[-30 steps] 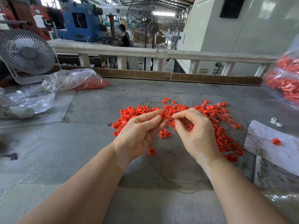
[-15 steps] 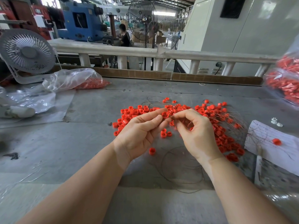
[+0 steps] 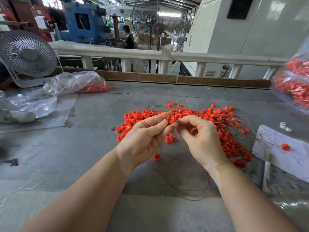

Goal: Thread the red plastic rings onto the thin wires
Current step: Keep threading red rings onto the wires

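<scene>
Pinching a small red ring (image 3: 170, 119) between thumb and forefinger, the left hand (image 3: 145, 138) is held above the grey, scuffed worktop (image 3: 66, 156); its grip is pressed onto the ring's short cylindrical wall, whose open face shows a moulded cross. The right hand (image 3: 200, 139) is brought against the ring from the right, thumb and forefinger closed together at its edge as if on a thin wire, but the wire between those fingertips is too fine to be made out. Behind the ring, a loose pile of red rings (image 3: 217, 124) is spread over the worktop, tangled with thin brownish wires (image 3: 242, 124). Nearer than the ring, a dark wire loop (image 3: 184, 173) is seen lying flat, partly covered by the right wrist. Left of the ring, a crinkled clear plastic bag (image 3: 75, 82) holds more red parts. At the right edge, another bag of red parts (image 3: 294, 87) is cut off by the frame.
</scene>
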Demonstrator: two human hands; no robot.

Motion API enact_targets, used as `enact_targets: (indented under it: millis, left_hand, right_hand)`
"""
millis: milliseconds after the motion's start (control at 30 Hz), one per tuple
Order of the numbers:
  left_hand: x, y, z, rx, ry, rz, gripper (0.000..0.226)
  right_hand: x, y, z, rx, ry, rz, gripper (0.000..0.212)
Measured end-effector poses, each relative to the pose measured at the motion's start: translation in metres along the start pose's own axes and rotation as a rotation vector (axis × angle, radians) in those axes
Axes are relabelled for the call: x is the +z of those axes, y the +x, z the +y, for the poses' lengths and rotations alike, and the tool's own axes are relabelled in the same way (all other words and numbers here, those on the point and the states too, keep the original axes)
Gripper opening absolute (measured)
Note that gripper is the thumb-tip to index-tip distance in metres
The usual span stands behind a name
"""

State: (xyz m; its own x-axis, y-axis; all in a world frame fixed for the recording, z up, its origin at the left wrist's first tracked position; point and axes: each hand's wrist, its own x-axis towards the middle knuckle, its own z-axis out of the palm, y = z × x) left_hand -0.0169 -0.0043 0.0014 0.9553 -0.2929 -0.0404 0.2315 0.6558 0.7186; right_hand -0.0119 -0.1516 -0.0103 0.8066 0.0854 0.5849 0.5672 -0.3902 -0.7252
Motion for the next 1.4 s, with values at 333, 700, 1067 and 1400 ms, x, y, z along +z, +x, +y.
enact_targets:
  millis: [333,700,1067,1400]
  left_hand:
    - [-0.001,0.002,-0.001,0.025,-0.014,-0.001,0.024]
    - [-0.005,0.004,0.008,0.154,-0.131,0.062,0.022]
    - [-0.016,0.005,0.019,0.235,-0.284,0.180,0.016]
    - [-0.019,0.005,0.019,0.227,-0.294,0.178,0.015]
  right_hand:
    - [0.000,0.001,-0.002,0.057,0.084,-0.030,0.026]
    - [-0.002,-0.001,-0.002,0.195,0.062,-0.127,0.015]
    - [-0.013,0.003,0.015,0.309,-0.282,0.114,0.020]
    - [-0.014,0.004,0.019,0.341,-0.253,0.164,0.021]
